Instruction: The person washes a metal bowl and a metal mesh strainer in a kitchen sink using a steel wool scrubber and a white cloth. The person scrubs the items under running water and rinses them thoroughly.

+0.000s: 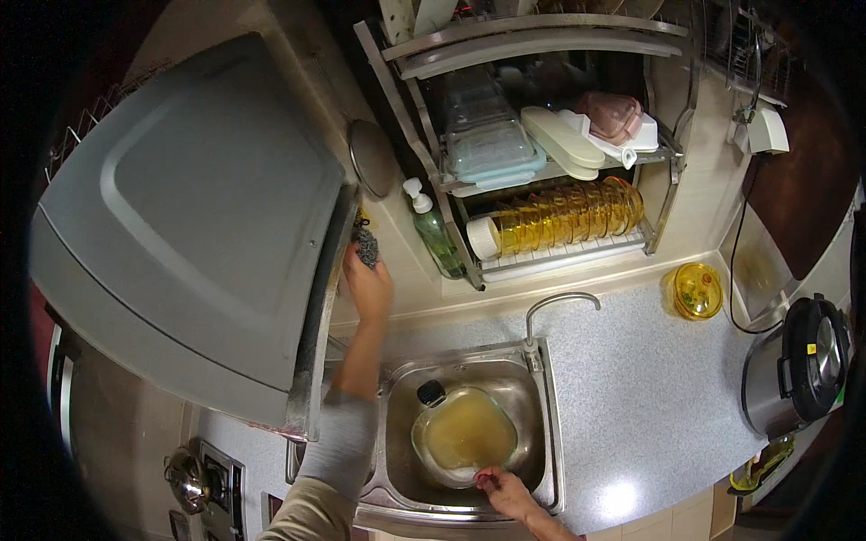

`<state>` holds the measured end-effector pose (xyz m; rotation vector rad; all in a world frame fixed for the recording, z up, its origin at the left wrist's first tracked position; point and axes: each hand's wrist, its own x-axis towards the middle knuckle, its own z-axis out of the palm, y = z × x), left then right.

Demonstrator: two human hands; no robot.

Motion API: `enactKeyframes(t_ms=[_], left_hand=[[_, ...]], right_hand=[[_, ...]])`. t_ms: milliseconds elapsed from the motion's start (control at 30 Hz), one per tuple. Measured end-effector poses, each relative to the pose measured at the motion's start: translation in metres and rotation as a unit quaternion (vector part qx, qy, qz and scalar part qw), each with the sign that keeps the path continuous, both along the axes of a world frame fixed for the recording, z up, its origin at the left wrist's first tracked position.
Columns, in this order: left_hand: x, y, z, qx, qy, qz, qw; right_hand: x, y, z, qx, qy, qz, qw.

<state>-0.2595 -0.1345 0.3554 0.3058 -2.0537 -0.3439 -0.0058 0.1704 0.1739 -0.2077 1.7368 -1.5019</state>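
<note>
My left hand (367,284) reaches up beside the edge of the grey range hood, its fingers closed around a dark grey metal scouring pad (366,246). My right hand (506,492) is at the front rim of a glass bowl, with a small red thing between the fingers; what it is cannot be told. The glass bowl (470,433) holds cloudy yellowish liquid and stands in the stainless steel sink (399,466). A black round object (431,393) lies against the bowl's back left side. The thin faucet (531,331) rises at the sink's back right corner.
The range hood (203,203) juts out at upper left. Behind the sink stand a pump bottle (436,237) and a metal dish rack (568,264) with containers. On the counter (622,419) are a yellow lidded jar (698,291) and an electric cooker (791,368). A pot (187,479) sits at the stove.
</note>
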Motion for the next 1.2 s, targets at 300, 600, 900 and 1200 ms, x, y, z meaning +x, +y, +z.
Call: enactKeyframes(t_ms=[300,600,900,1200], left_hand=[[0.089,0.038,-0.066,0.013,-0.079,-0.098,0.992],[0.423,-0.027,-0.148,-0.001,-0.402,0.031,0.915],[0.508,-0.151,-0.188,0.210,-0.606,0.052,0.766],[0.374,-0.026,-0.118,0.352,-0.419,-0.049,0.836]], right_hand=[[0.001,-0.013,0.003,-0.017,0.011,0.001,1.000],[-0.004,-0.037,-0.020,0.027,0.041,0.020,0.999],[-0.006,-0.061,-0.073,0.094,0.084,0.035,0.991],[-0.001,-0.108,0.003,-0.038,-0.234,0.031,0.971]])
